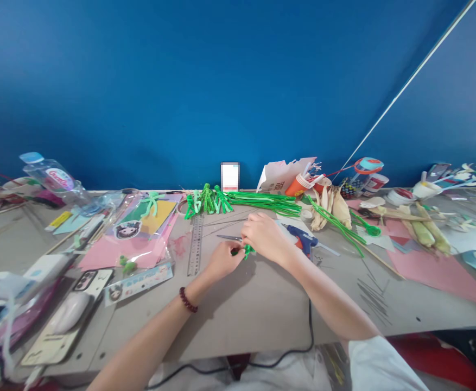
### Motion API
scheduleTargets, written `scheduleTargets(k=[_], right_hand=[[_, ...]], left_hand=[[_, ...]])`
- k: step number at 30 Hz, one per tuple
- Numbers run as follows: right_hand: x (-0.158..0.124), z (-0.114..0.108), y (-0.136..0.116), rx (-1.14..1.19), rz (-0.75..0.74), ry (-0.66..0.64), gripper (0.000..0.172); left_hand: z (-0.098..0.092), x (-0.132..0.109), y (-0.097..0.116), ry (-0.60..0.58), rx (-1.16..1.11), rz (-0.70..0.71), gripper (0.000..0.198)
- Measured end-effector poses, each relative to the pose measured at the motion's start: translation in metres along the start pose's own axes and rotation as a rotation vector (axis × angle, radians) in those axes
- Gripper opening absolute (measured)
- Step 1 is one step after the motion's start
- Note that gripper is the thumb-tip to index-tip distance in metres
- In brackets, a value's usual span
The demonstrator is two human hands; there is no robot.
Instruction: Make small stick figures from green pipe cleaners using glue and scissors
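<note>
Between my two hands is a small bent green pipe cleaner piece (248,251), partly covered by fingers. My left hand (225,259) pinches it from the left, fingers closed. From above and right, my right hand (264,234) reaches onto the same piece with curled fingers; its fingertips are partly hidden. The metal blades of scissors (228,237) point left beside my right fingers; their handles are out of sight behind the hand. Just beyond lie a bundle of green pipe cleaners (264,202) and several twisted green pipe cleaner figures (208,200). A clear ruler (196,244) lies left of my hands.
A blue glue gun (305,239) lies right of my right hand. A phone (230,176) stands against the blue wall. Orange paper cups (297,185), dried husks (340,207) and pink paper (441,274) are on the right. Plastic-wrapped papers (140,225) and a bottle (54,174) sit left.
</note>
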State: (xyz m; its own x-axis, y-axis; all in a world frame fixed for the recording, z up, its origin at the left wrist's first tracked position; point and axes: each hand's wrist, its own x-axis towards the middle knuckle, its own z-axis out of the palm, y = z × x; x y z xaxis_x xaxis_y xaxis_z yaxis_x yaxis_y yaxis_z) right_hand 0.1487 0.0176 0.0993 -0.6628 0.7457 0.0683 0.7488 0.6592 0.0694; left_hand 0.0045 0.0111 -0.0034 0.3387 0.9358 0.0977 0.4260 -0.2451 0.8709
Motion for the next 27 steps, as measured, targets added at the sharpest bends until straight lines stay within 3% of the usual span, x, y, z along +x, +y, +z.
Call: scheduleTargets(k=[6, 12, 16, 19, 27], right_hand=[[0.001, 0.018, -0.013, -0.118, -0.028, 0.208, 0.016], [0.005, 0.032, -0.023, -0.058, -0.019, 0.291, 0.018], [0.008, 0.039, -0.022, 0.090, 0.079, 0.281, 0.017], [0.010, 0.046, -0.021, 0.253, 0.201, 0.292, 0.016], [0.013, 0.062, -0.025, 0.483, 0.411, 0.417, 0.016]], left_hand=[[-0.011, 0.008, -0.004, 0.169, -0.173, -0.012, 0.031], [-0.019, 0.014, -0.008, 0.340, -0.474, -0.142, 0.015], [-0.020, 0.015, -0.010, 0.373, -0.676, -0.253, 0.021], [-0.022, 0.015, -0.007, 0.379, -0.770, -0.243, 0.026], [-0.031, 0.012, 0.006, 0.427, -0.775, -0.197, 0.026]])
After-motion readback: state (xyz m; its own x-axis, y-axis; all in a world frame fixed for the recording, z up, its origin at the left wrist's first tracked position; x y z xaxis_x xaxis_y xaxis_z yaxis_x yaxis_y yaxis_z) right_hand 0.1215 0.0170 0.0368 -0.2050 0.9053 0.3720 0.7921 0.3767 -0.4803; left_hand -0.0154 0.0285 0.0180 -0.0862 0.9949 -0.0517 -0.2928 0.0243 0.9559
